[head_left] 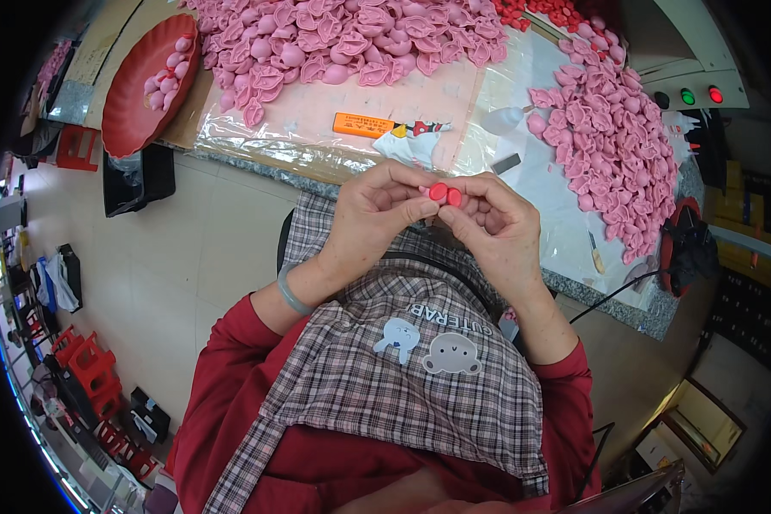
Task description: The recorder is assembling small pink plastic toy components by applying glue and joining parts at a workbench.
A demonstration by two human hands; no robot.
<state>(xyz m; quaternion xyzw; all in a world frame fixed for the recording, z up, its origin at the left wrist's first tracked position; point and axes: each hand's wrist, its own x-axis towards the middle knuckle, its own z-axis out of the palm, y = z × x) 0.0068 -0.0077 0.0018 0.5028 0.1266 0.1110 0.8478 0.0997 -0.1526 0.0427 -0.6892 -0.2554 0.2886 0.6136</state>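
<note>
Just past the front edge of the table, both hands meet in front of my apron. Between their fingertips sit two small red round plastic-looking pieces (445,194), side by side with flat faces up. My left hand (373,214) pinches the left piece with thumb and forefinger. My right hand (503,224) is closed with its thumb against the right piece. Whether the two are joined is hidden by the fingers. Nearest on the table are a crumpled white patterned packet (409,147), an orange box (361,125) and a small dark grey block (506,164).
A large heap of pink moulded pieces (351,38) covers the back; another pink heap (604,146) lies right. Red pieces (557,12) lie behind. A scalloped red tray (128,103) holds pink balls at left. A white bottle (503,120) and slim tool (595,254) lie right.
</note>
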